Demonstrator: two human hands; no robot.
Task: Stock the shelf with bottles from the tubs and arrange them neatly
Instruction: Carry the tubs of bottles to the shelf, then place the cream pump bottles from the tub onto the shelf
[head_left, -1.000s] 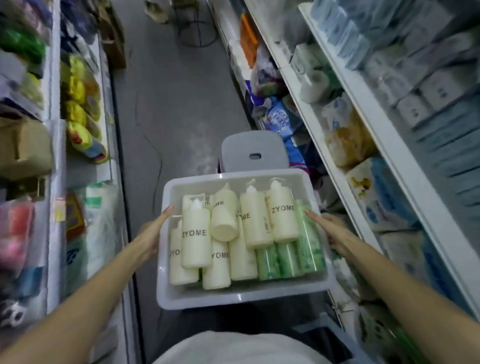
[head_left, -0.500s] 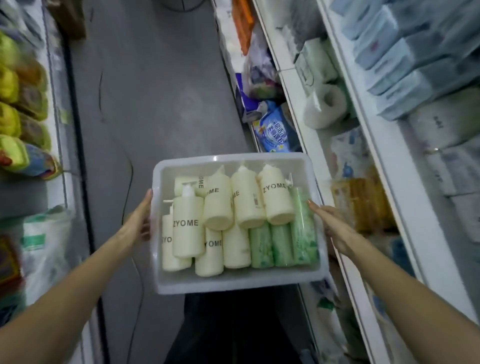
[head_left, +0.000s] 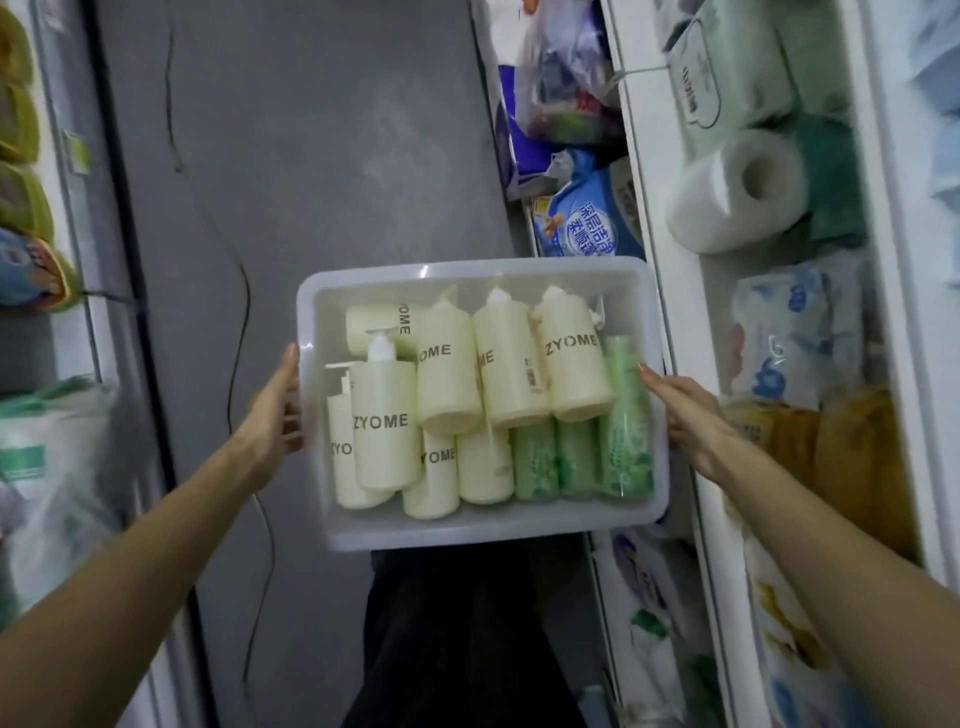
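Grey aisle floor (head_left: 322, 156) runs between stocked shelves (head_left: 641, 156); above it hangs a translucent tub (head_left: 467, 530), packed with cream bottles (head_left: 387, 421) and green bottles (head_left: 623, 415) lying on their sides. The left hand (head_left: 272, 410) grips the tub's left wall with curled fingers, while the right hand (head_left: 685, 415) presses straight fingers flat against its right wall.

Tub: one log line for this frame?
phase: carry | tub: held over aisle floor | left hand: on left wall | right hand: flat on right wall | contents: cream bottles, green bottles, lying down
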